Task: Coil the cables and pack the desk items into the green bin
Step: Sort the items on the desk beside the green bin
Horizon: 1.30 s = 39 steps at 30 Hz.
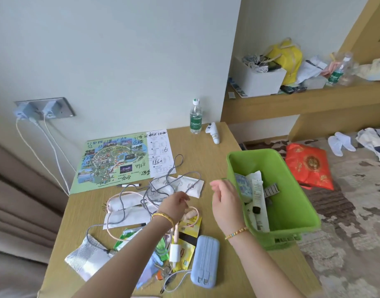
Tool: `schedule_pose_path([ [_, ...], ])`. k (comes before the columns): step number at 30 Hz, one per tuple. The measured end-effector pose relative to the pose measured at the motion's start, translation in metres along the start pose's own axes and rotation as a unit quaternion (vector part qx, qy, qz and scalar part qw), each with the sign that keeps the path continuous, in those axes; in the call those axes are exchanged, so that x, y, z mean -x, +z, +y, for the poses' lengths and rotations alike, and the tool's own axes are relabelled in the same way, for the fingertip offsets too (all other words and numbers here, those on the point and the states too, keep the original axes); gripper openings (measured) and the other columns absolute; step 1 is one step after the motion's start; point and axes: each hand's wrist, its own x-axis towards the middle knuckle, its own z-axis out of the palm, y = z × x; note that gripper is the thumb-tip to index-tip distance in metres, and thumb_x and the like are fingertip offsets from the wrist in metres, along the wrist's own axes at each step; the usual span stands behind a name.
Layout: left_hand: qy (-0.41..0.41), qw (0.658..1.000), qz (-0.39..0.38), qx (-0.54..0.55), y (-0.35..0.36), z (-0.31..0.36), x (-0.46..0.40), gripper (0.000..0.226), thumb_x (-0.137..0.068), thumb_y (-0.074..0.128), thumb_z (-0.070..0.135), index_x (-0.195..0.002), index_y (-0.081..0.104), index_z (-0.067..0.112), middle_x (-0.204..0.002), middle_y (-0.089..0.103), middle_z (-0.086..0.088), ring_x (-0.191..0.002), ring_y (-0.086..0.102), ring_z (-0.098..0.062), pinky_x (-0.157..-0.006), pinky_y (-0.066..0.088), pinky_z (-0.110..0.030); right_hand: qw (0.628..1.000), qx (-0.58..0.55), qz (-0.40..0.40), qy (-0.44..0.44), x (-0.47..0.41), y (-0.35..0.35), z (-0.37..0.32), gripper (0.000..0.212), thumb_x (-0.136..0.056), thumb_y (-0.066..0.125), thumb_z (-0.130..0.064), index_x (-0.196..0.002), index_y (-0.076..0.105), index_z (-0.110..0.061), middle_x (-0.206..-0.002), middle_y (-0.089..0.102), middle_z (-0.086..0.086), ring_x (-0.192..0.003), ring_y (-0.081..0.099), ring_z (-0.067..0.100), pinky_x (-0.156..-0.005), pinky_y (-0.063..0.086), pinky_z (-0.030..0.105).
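The green bin (292, 190) stands at the desk's right edge and holds tubes, a packet and other small items. A long grey cable (176, 166) snakes loosely over papers in the middle of the desk, tangled with a pink cable (111, 203). My left hand (176, 203) reaches over the tangle, fingers curled down and pinching the grey cable. My right hand (224, 196) hovers just left of the bin with relaxed fingers and holds nothing I can make out. A white charger plug (175, 252) and a blue power bank (205, 261) lie near the front edge.
A map sheet (111, 162), a marker (128, 185), white sachets (191, 186), yellow tea packets (189, 224) and keys (165, 274) litter the desk. A water bottle (196, 117) and a white controller (213, 133) stand at the back. Chargers hang from the wall outlet (45, 108). A red bag (309, 168) lies on the floor.
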Motion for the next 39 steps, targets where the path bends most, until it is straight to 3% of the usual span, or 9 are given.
schedule_pose_path([
  [6,-0.053,0.982,-0.104,-0.146,-0.007,-0.051,0.029,0.027,-0.09,0.042,0.015,-0.106,0.064,0.015,-0.107,0.07,-0.008,-0.099,0.064,-0.024,-0.085,0.052,-0.03,0.955,0.077,-0.273,0.081,0.026,0.055,0.023,0.024,-0.094,0.036,-0.012,-0.095,0.059,-0.021,-0.092,0.057,-0.004,-0.065,0.047,0.007,-0.054,0.04,0.022],
  [9,-0.065,0.968,-0.129,-0.208,-0.005,-0.074,0.04,0.032,-0.093,0.04,0.019,-0.12,0.058,0.018,-0.123,0.062,-0.006,-0.112,0.057,-0.024,-0.092,0.045,-0.029,0.908,0.148,-0.376,0.109,0.043,0.072,0.036,0.021,-0.094,0.038,-0.013,-0.102,0.055,-0.023,-0.097,0.056,0.001,-0.074,0.054,0.014,-0.068,0.05,0.032],
  [16,0.114,0.915,-0.121,-0.368,0.035,-0.08,0.058,0.04,-0.09,0.051,0.032,-0.129,0.046,0.022,-0.148,0.025,-0.007,-0.136,0.021,-0.026,-0.109,0.029,-0.043,0.9,0.223,-0.353,0.126,0.051,0.086,0.051,0.028,-0.093,0.046,-0.021,-0.121,0.045,-0.02,-0.122,0.053,0.004,-0.114,0.05,0.025,-0.095,0.043,0.038],
  [21,0.069,0.89,-0.13,-0.432,0.05,-0.086,0.056,0.063,-0.089,0.053,0.027,-0.144,0.027,0.009,-0.158,-0.006,-0.011,-0.145,-0.002,-0.03,-0.116,0.009,-0.048,0.878,0.274,-0.384,0.082,0.048,0.095,0.052,0.046,-0.092,0.05,-0.037,-0.13,0.037,-0.017,-0.133,0.042,0.008,-0.123,0.038,0.026,-0.1,0.037,0.038],
  [23,0.058,0.895,-0.106,-0.429,0.049,-0.089,0.055,0.066,-0.089,0.05,0.016,-0.146,0.019,0.01,-0.158,-0.009,-0.008,-0.145,-0.004,-0.029,-0.118,0.007,-0.047,0.875,0.288,-0.382,0.071,0.05,0.099,0.052,0.05,-0.091,0.052,-0.038,-0.132,0.034,-0.014,-0.134,0.04,0.008,-0.123,0.038,0.025,-0.099,0.038,0.036],
  [28,0.084,0.892,-0.084,-0.437,0.045,-0.096,0.047,0.049,-0.086,0.051,0.008,-0.133,0.038,0.009,-0.158,-0.005,-0.009,-0.145,-0.001,-0.027,-0.117,0.005,-0.048,0.886,0.298,-0.352,0.04,0.05,0.102,0.05,0.038,-0.094,0.048,-0.027,-0.127,0.035,-0.012,-0.127,0.046,0.008,-0.114,0.047,0.023,-0.092,0.042,0.033],
  [32,0.163,0.869,-0.062,-0.463,0.053,-0.094,0.043,0.04,-0.071,0.071,0.027,-0.109,0.062,0.021,-0.139,0.048,-0.012,-0.131,0.043,-0.023,-0.107,0.037,-0.04,0.892,0.312,-0.328,0.016,0.048,0.099,0.054,0.036,-0.093,0.041,-0.011,-0.128,0.031,-0.009,-0.113,0.057,0.007,-0.101,0.056,0.023,-0.075,0.045,0.031],
  [36,0.117,0.868,-0.131,-0.465,0.062,-0.096,0.031,0.058,-0.088,0.056,0.024,-0.137,0.03,0.011,-0.151,0.019,-0.015,-0.143,0.01,-0.03,-0.114,0.015,-0.048,0.885,0.316,-0.343,-0.003,0.047,0.093,0.06,0.039,-0.091,0.043,-0.006,-0.128,0.035,-0.014,-0.115,0.056,0.007,-0.102,0.055,0.025,-0.079,0.048,0.033],
  [39,0.11,0.862,-0.128,-0.478,0.066,-0.095,0.023,0.067,-0.088,0.058,0.027,-0.141,0.022,0.009,-0.152,0.016,-0.014,-0.143,0.009,-0.031,-0.115,0.01,-0.048,0.886,0.312,-0.343,-0.023,0.047,0.091,0.062,0.044,-0.089,0.043,-0.002,-0.13,0.037,-0.018,-0.117,0.055,0.008,-0.104,0.053,0.026,-0.081,0.046,0.035],
])
